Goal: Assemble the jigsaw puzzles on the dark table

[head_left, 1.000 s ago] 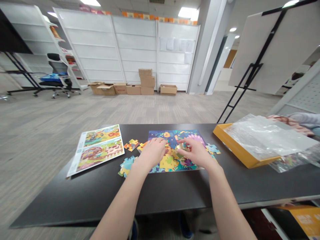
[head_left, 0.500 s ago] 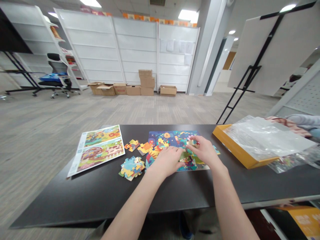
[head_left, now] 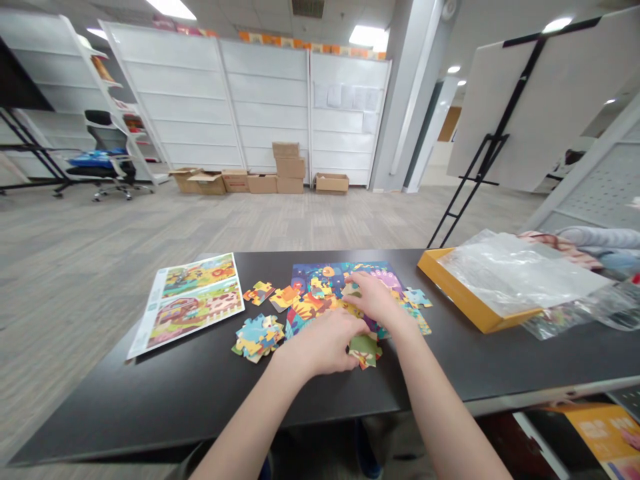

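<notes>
My left hand (head_left: 323,341) is low over the near edge of the picture board, its thumb and fingers closed around a few green puzzle pieces (head_left: 366,349). Just beyond it, my right hand (head_left: 375,301) pinches a pale puzzle piece (head_left: 352,290) above the board; its fingers partly cover that piece. The dark blue picture board (head_left: 313,269) lies under both hands, with loose orange and yellow pieces over its left part. A pile of light blue and yellow puzzle pieces (head_left: 259,337) sits left of my left hand. More light blue pieces (head_left: 417,297) lie at the board's right edge.
A printed picture sheet (head_left: 187,300) lies at the left of the black table (head_left: 200,400). To the right stands a yellow box lid (head_left: 457,297) with clear plastic wrapping (head_left: 525,277) on it. An easel board (head_left: 500,120) rises behind.
My right hand has moved left and now sits close beyond my left hand. My left hand has come nearer to me, with green pieces now at the board's near edge. The view has shifted slightly.
</notes>
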Available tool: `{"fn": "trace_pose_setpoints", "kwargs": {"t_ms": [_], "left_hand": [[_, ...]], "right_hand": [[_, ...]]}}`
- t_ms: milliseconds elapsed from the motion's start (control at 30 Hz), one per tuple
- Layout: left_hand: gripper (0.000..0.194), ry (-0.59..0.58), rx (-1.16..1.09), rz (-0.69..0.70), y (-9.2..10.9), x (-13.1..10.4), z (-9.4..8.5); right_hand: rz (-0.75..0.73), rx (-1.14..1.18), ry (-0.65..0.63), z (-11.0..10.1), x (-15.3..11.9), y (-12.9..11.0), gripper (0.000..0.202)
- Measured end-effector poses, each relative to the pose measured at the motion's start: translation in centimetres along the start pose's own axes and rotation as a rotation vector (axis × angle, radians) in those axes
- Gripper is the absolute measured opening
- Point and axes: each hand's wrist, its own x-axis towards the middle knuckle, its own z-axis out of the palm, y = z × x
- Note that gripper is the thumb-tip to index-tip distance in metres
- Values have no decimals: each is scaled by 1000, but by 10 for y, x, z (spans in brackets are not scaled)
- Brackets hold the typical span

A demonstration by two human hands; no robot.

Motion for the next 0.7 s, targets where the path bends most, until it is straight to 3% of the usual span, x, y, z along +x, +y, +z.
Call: {"fn": "trace_pose_setpoints", "kwargs": {"t_ms": [133,267,433,567,700], "left_hand": [[32,-13,13,3,3,-1,-1],[37,-24,-21,12,1,-1,0],[30,9,-37,-12,-9,-3,-1],[26,99,100,-118,-18,-4,-4],[26,155,190,-150,-23,3,-2]], "right_hand": [[-65,21,-52,6,1,-3,32],[-76,101,18,-1,0,2,31],[111,68,189,-18,-5,23,32],[211,3,314,-22,-8,39,32],[220,-54,281,-21,-4,44,31]]}}
